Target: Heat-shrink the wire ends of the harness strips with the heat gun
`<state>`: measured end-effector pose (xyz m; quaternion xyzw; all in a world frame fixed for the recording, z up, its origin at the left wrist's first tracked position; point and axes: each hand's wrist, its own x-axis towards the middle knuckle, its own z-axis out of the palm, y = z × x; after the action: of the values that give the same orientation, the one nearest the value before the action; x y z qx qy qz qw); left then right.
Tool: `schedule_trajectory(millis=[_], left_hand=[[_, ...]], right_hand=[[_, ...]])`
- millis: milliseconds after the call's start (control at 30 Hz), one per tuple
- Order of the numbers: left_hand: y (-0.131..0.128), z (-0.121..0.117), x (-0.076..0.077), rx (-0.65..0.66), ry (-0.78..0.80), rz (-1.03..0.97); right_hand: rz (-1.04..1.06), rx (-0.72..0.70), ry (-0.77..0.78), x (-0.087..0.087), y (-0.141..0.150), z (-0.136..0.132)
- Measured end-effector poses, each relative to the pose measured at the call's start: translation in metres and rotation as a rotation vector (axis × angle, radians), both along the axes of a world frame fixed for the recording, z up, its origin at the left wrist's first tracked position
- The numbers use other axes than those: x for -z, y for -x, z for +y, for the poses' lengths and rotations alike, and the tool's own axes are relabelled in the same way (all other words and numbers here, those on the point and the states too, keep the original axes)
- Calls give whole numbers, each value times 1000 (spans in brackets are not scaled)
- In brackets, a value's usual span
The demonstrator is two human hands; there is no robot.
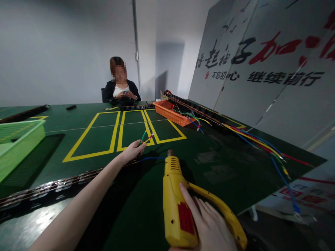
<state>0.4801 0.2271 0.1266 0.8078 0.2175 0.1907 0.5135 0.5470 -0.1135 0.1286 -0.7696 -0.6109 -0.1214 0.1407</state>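
My right hand (209, 223) grips a yellow heat gun (172, 195) with a red label on its side. Its metal nozzle (170, 152) points away from me over the green table. To the left, my left hand (134, 150) is closed around several thin wires. A green and a yellow wire (147, 139) stick up past its fingers, with a red-sleeved ring terminal (152, 135) at one end. Near the nozzle lies a blue wire (153, 158), which runs to the left hand. A black cable chain (65, 184) with wires in it passes beneath my left forearm.
An orange basket (174, 116) with wires stands farther back. Another cable chain (199, 109) runs along the right, its coloured wires (261, 143) spreading over the table edge. A green basket (23, 139) is at left. Across the table (86, 136) sits a person (121, 87).
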Motion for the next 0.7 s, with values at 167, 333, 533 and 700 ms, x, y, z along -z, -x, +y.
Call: schedule_trajectory(millis=[167, 333, 533, 700], left_hand=[[-2, -1, 0, -3, 44, 8], [-1, -5, -2, 7, 28, 7], [7, -7, -15, 190, -71, 77], [23, 7, -28, 447, -53, 228]], right_hand=[[-88, -91, -52, -4, 20, 14], [-137, -129, -27, -1, 38, 24], [-230, -123, -83, 9, 48, 33], [-234, -142, -87, 8, 47, 34]])
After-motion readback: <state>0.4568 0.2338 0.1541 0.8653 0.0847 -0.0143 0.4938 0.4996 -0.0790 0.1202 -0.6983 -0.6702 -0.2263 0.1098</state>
